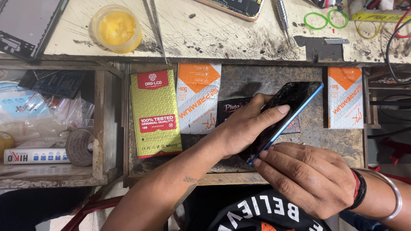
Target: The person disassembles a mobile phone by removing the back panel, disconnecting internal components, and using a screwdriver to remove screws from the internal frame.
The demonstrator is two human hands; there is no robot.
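Lowest in the frame, right of centre, the right hand point(310, 177) pinches the lower end of a dark phone point(291, 109) with a blue edge. At centre, the left hand point(246, 126) lies flat over its cracked glass, gripping it, above an open drawer point(299, 132) holding a green packet point(155, 113) and orange-and-white packets point(198, 98).

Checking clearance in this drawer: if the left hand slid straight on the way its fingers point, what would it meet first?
The left hand lies on the dark phone, fingers pointing up and right. Past the phone, the orange-and-white packet looks first in line, though depth is unclear.
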